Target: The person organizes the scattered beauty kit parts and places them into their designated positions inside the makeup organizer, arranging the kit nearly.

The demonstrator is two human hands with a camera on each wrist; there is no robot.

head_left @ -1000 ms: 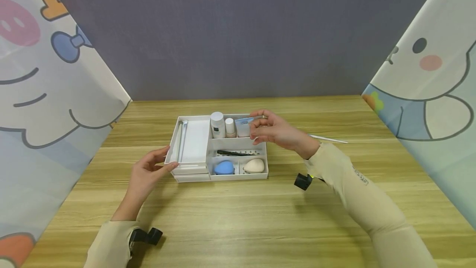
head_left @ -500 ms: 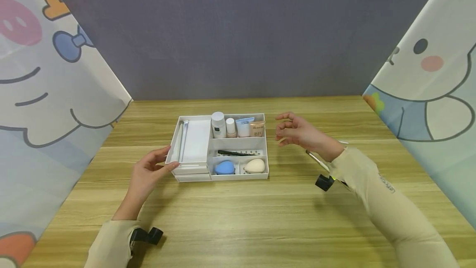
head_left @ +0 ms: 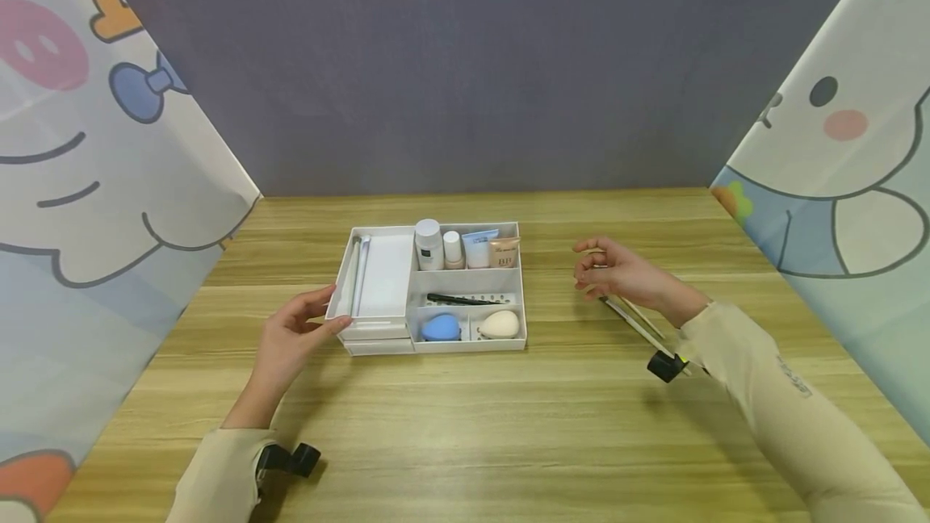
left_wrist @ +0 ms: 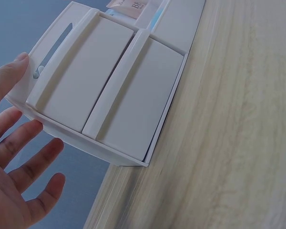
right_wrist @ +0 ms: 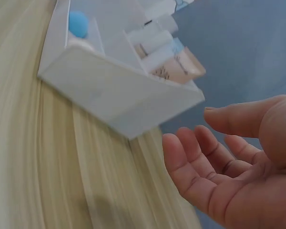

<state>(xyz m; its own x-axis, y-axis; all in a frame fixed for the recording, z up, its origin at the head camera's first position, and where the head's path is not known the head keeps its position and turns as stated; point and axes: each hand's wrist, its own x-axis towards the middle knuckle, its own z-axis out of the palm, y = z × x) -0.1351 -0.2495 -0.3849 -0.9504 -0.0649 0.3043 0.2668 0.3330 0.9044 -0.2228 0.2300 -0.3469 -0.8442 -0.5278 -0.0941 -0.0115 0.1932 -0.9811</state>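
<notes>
the left hand [head_left: 294, 328] touches the left side of a white organizer [head_left: 387, 277] on the wooden table [head_left: 465, 434]; two white-capped bottles [head_left: 429, 248] and two tubes [head_left: 477, 250] stand in its back row, a blue sponge [head_left: 441, 328] and a cream sponge [head_left: 499, 324] sit in front; the right hand [head_left: 623, 275] hangs near two slim sticks [head_left: 639, 328]

The right hand [head_left: 625, 275] is drawing away from the white box [head_left: 387, 269], moving rightward and slightly toward the person, and is now hovering over the tabletop [head_left: 472, 426], apart from the box. The tan tube [head_left: 504, 255], covered by that hand a second ago, is now showing. Two brushes [head_left: 635, 328] are appearing below the hand instead of a single thin handle.
</notes>
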